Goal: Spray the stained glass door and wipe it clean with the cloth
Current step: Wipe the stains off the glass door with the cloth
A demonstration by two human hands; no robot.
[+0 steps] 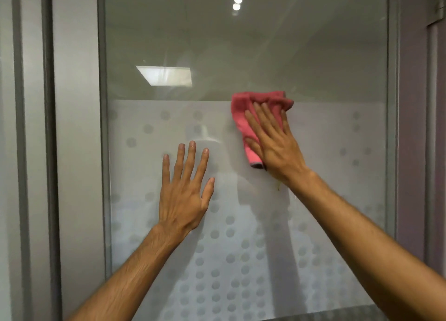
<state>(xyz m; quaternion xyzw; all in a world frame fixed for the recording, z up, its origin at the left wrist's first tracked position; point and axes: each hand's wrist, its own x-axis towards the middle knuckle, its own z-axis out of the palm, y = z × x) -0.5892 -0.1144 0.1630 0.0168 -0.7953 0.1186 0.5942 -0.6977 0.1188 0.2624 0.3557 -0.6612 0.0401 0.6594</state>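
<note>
Two hands, fingers (179, 161) straight: left hand (183, 197) on glass door (313, 55), right hand (277, 149) pressing pink cloth (243, 106).

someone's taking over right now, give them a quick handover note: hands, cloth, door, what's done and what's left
Left hand: open, fingers spread flat on the frosted band of the glass door.
Right hand: fingers straight, pressing the pink cloth on the glass at the band's top edge.
Spray bottle: not in view.
Done: wiping is under way; whether the glass was sprayed cannot be told.
Left: a small yellowish drip sits just below the right wrist; wipe it, then probably the rest of the pane.
</note>
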